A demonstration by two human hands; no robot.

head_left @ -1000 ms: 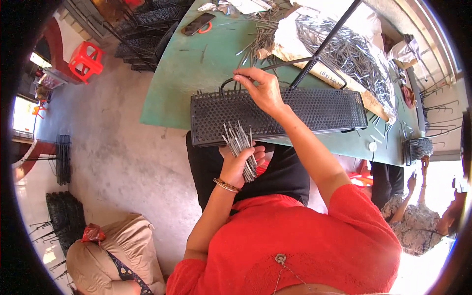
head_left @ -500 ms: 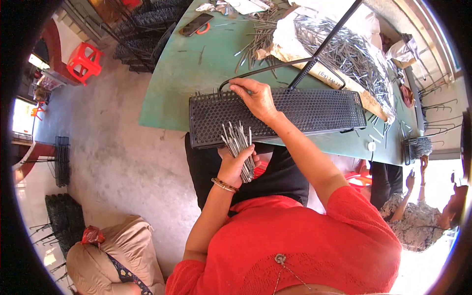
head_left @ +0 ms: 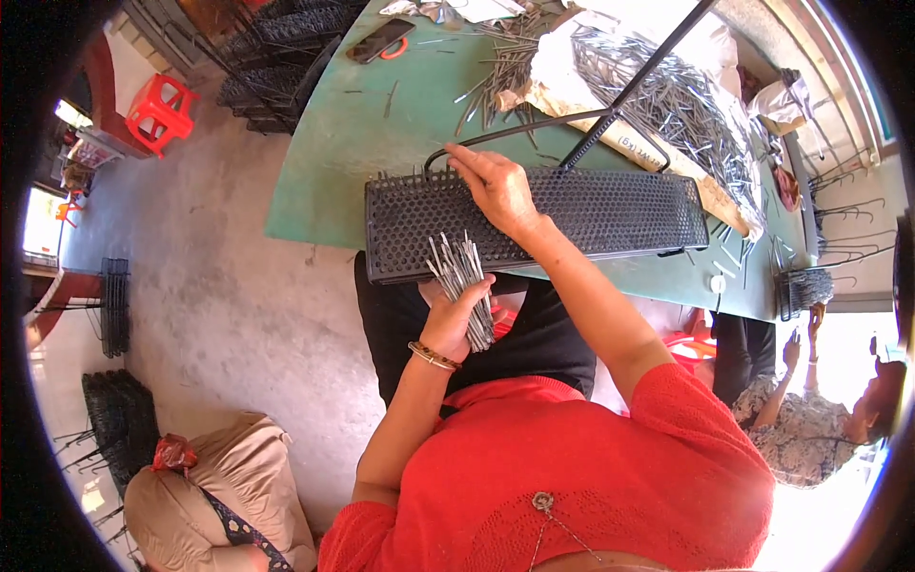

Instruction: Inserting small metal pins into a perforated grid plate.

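A long black perforated metal rack (head_left: 610,212) lies across the near edge of the green table (head_left: 343,143). Short pins stand up along its far left rim. My right hand (head_left: 493,186) rests on the rack's upper edge, fingertips pinched at that rim; whether a pin is in them I cannot tell. My left hand (head_left: 457,315) is below the rack, over my lap, gripping a bundle of grey metal nails (head_left: 464,281) that fan upward. A black rod frame (head_left: 620,100) rises from the rack toward the far side.
A big heap of loose nails (head_left: 677,95) lies on paper at the back of the table, and a phone (head_left: 379,41) at the far left. Stacked black racks (head_left: 276,67) and a red stool (head_left: 157,110) stand on the floor. Another person (head_left: 820,419) works at right.
My right hand has slid slightly along the rack's upper rim. The left hand and its nail bundle have hardly moved.
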